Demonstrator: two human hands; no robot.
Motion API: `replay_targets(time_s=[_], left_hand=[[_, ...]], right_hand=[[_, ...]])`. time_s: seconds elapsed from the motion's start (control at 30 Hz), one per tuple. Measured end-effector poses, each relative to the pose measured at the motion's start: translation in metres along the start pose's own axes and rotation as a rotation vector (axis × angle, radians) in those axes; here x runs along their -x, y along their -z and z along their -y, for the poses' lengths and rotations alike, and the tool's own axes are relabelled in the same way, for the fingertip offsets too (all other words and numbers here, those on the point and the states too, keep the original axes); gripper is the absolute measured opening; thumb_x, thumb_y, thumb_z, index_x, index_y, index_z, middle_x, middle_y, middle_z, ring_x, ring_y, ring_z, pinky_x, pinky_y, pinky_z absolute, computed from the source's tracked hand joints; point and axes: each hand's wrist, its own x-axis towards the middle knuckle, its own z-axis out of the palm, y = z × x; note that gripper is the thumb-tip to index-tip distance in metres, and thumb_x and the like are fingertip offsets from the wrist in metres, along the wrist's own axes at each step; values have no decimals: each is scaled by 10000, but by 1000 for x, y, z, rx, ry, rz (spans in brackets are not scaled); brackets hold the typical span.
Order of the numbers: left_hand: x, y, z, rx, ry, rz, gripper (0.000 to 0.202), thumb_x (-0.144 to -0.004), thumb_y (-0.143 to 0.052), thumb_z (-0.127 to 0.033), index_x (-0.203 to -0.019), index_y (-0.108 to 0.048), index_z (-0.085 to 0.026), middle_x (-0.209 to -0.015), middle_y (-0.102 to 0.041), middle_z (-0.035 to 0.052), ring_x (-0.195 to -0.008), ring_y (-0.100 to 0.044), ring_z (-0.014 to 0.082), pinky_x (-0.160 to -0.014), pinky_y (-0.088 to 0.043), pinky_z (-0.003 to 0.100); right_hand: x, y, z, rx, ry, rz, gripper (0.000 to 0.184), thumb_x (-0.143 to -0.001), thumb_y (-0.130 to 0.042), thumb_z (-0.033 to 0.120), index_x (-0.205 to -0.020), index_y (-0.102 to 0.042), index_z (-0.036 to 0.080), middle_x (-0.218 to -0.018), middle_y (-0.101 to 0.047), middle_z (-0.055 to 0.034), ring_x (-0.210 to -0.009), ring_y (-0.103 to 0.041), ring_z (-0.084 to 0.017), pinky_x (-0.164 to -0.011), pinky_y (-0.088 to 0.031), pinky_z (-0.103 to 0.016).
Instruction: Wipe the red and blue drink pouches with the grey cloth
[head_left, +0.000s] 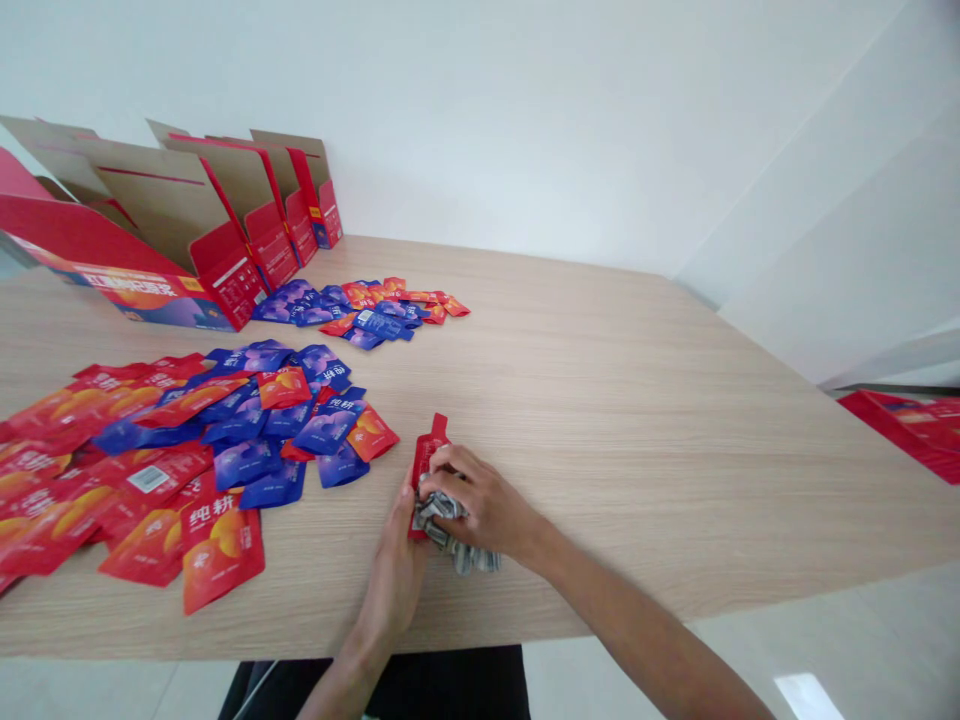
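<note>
Near the front edge of the wooden table (600, 400), my two hands meet over a stack of small packets (442, 520). My left hand (401, 560) holds the stack from the left, against a red packet (429, 450) standing on edge. My right hand (480, 500) closes over the stack's silver edges from the right. Both hands have their fingers curled round the packets.
A spread of loose red and blue packets (225, 420) covers the table's left side, with a smaller pile (367, 305) further back. Several open red cartons (187, 240) stand at the back left. A white wall runs behind; red cartons (907, 420) lie off the table's right edge.
</note>
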Motion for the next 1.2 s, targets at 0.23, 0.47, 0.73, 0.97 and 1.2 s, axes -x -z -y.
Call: replay_targets(time_s=[0.23, 0.47, 0.73, 0.97, 1.2], left_hand=[[4, 1, 5, 65, 7, 3, 483, -834, -766, -443, -1253, -760, -203, -1319, -746, 89, -1450, -498, 314, -1229, -361, 468], [16, -5, 14, 73, 33, 159, 557, -948, -645, -466, -1465, -619, -258, -1451, -674, 65, -1484, -468, 280, -1274, -291, 449], [7, -15, -12, 190, 101, 24, 285, -975, -585, -346, -1036, -796, -164, -1022, -812, 70, -1111, -724, 240, -1105, -504, 409], [2, -10, -24, 173, 159, 140, 111, -873, -704, -189, -945, -772, -139, -870, -764, 31, -755, -687, 143, -908, -587, 313], [-1, -4, -21, 260, 181, 207, 322, -866, -707, -103, -1184, -740, -144, -1001, -765, 45, -808, -692, 107, -731, -557, 171]], right_hand=[[-1, 3, -2, 35, -33, -51, 136, -917, -686, 167, -1030, -637, 225, -1085, -599, -84, -1032, -615, -232, -916, -570, -353], [-6, 20, -11, 9, -221, -181, 253, -852, -607, 38, -1017, -642, 226, -1094, -569, -77, -1058, -606, -226, -962, -553, -362], [-1, 5, 0, 53, 70, 58, 113, -945, -696, 227, -1043, -648, 198, -1097, -608, -94, -1025, -618, -221, -903, -572, -334], [1, 7, 3, 55, 106, -4, 121, -939, -696, 217, -1052, -653, 207, -1086, -616, -92, -1028, -620, -220, -906, -570, -333], [-8, 28, 3, -172, -161, -454, 151, -837, -598, 130, -926, -668, 231, -1006, -595, -50, -922, -626, -197, -841, -564, -338]])
